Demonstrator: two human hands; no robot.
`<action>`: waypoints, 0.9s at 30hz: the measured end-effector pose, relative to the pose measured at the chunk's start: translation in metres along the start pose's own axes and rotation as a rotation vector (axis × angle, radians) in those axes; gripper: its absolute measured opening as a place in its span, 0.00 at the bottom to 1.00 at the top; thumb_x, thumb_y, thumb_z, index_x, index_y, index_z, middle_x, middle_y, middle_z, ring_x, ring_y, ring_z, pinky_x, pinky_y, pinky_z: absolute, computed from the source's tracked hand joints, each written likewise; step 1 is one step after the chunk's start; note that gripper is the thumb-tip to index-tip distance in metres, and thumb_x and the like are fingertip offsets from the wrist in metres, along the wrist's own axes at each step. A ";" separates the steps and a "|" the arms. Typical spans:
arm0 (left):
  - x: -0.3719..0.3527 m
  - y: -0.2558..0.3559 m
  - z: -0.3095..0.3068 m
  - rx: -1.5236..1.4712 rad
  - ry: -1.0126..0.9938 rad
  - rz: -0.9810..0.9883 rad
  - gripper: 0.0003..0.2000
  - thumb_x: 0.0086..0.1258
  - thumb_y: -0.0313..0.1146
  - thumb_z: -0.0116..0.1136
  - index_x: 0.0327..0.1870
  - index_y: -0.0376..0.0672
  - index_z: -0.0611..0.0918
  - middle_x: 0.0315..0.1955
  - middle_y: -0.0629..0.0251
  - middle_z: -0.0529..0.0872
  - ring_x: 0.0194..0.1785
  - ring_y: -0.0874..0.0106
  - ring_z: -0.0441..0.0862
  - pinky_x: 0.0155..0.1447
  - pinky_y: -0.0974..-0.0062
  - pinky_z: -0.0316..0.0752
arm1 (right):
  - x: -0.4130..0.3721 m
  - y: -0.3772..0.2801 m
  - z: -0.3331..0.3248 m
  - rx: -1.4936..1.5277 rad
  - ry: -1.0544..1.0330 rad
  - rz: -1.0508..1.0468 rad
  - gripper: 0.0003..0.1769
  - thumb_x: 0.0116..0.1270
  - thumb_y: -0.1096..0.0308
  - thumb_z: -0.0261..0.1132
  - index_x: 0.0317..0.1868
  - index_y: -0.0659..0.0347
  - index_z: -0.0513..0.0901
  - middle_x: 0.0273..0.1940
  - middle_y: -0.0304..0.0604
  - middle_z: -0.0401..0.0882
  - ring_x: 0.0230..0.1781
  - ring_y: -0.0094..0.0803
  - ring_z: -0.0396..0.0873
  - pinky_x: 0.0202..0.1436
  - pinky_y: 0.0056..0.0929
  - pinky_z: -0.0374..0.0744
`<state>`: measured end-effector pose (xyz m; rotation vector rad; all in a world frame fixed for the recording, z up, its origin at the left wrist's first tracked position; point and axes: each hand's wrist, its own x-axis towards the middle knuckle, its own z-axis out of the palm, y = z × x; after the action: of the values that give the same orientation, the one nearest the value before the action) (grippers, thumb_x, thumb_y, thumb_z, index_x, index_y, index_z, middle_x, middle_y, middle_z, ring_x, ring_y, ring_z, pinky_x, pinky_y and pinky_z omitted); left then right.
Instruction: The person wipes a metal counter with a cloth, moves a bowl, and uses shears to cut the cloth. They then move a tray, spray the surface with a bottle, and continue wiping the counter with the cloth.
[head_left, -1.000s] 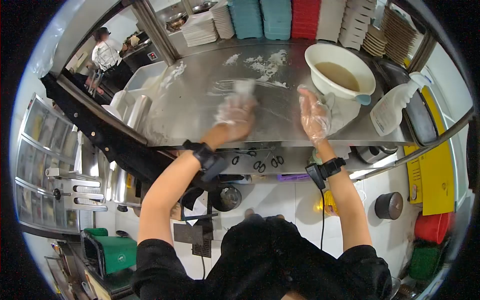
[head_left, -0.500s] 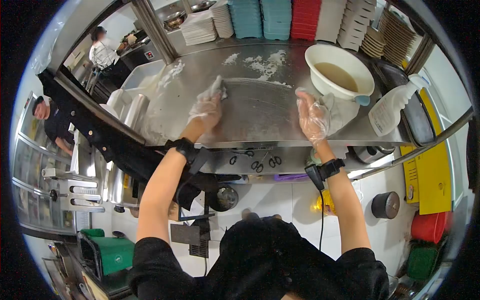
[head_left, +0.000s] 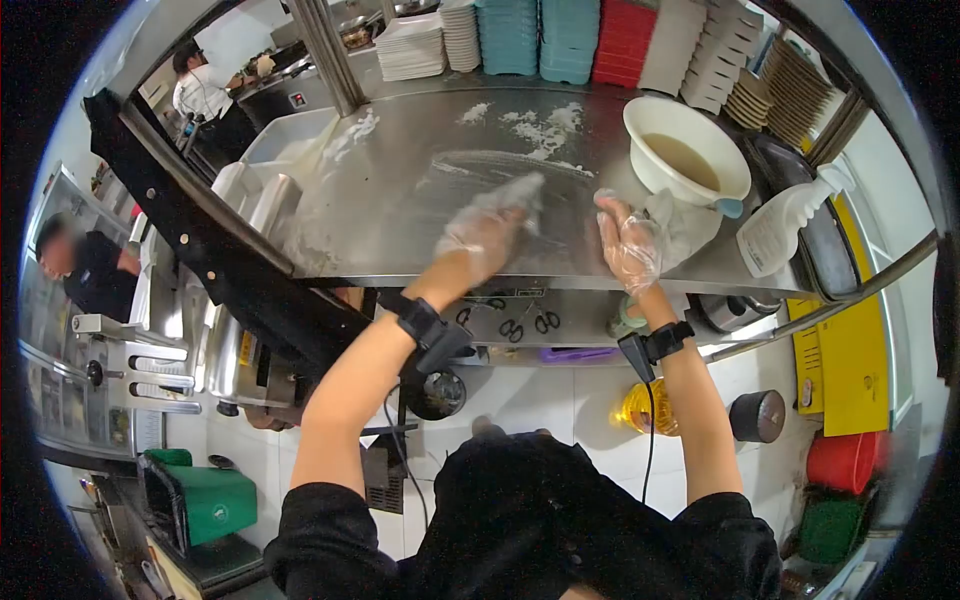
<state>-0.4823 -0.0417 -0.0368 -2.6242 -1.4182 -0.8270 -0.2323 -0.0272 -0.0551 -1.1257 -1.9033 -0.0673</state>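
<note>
On the steel counter [head_left: 380, 200], my left hand [head_left: 485, 235], in a clear plastic glove, presses a whitish cloth [head_left: 527, 192] against the surface; motion blurs both. Wet streaks and white, foamy or powdery patches [head_left: 545, 128] lie beyond it. My right hand [head_left: 628, 240], also gloved, rests at the counter's front with fingers stretched out and nothing gripped. It is beside a crumpled pale cloth [head_left: 685, 228]. Behind that cloth stands a cream basin [head_left: 640, 125] of cloudy brownish liquid. A white spray bottle [head_left: 785, 225] is to the right.
Stacked white plates [head_left: 410, 48], blue trays [head_left: 507, 35] and red trays [head_left: 624, 42] line the back. Metal posts [head_left: 328, 55] frame the counter. Scissors [head_left: 512, 328] lie on the shelf below. Two other people [head_left: 205, 95] are at the left, away from my hands.
My left hand has swept right across the counter with the cloth, towards my right hand. My right hand stays in nearly the same place. A person at the left has shifted.
</note>
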 end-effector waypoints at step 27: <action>-0.032 -0.036 0.001 -0.007 0.271 -0.399 0.17 0.69 0.26 0.52 0.59 0.50 0.76 0.57 0.61 0.78 0.65 0.50 0.70 0.63 0.60 0.73 | 0.023 -0.095 0.034 -0.524 -0.690 0.053 0.43 0.66 0.33 0.51 0.74 0.50 0.63 0.74 0.63 0.55 0.73 0.58 0.58 0.75 0.47 0.59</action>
<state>-0.5246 -0.0453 -0.0600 -2.1503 -1.8771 -1.1707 -0.3283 -0.0521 -0.0241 -1.7078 -2.5482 -0.1734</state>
